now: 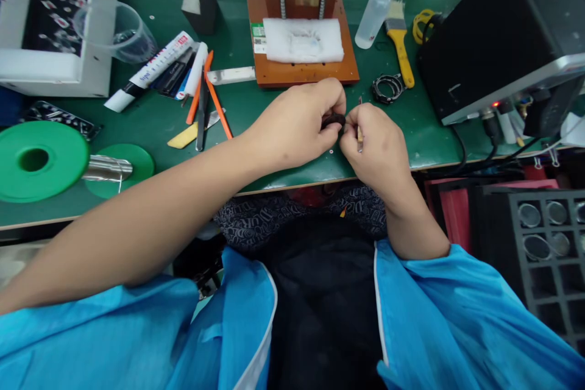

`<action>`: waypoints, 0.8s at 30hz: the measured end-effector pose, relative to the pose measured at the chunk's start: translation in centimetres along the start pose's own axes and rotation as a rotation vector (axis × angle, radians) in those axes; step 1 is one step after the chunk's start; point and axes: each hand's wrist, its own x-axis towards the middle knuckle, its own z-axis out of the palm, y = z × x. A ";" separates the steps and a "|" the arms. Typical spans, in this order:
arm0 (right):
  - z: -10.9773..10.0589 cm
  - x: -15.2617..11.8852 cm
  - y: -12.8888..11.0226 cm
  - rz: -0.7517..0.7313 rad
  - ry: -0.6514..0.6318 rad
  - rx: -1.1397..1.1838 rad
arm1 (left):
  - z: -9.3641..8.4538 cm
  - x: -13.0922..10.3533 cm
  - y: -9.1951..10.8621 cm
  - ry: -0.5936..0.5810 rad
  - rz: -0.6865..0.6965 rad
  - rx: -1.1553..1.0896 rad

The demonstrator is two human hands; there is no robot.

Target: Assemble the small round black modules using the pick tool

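Over the front of the green bench, my left hand [306, 125] is closed around a small dark round part [335, 120], mostly covered by the fingers, so its kind is unclear. Against it, my right hand [377, 140] pinches a thin metal tool [360, 137], perhaps tweezers or a small blade; only short lengths show above and below the fingers. The fingertips of both hands nearly meet at the dark part. Just behind them stands a brown press [301, 76] with a white foam pad [320, 42] on its base. A black coiled ring [387, 89] lies right of my right hand.
To the left are a solder spool [109, 167], a marker [150, 70], orange-handled tools [219, 103], a clear plastic cup [130, 33] and a white foam box [98, 42]. On the right are a squeeze bottle [375, 12], a yellow brush [401, 52] and a black machine [498, 36].
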 end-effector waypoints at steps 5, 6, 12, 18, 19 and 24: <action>-0.3 0.1 -0.3 0.025 -0.023 -0.006 | -0.2 0.0 0.3 -0.026 -0.005 0.045; -0.3 0.1 -0.4 0.026 -0.017 -0.002 | -0.3 0.1 0.3 -0.033 -0.007 0.053; -0.6 0.3 -0.7 0.030 0.014 0.083 | -0.8 0.3 -0.2 -0.024 -0.028 0.077; -0.9 0.4 -0.3 0.051 0.087 0.231 | -0.5 0.6 -1.1 0.014 -0.066 -0.124; -1.0 0.4 -0.3 0.068 0.092 0.249 | -0.4 0.6 -1.2 0.017 -0.062 -0.152; -1.4 0.2 -0.7 0.124 0.145 0.330 | -0.2 0.8 -1.3 -0.007 -0.068 -0.178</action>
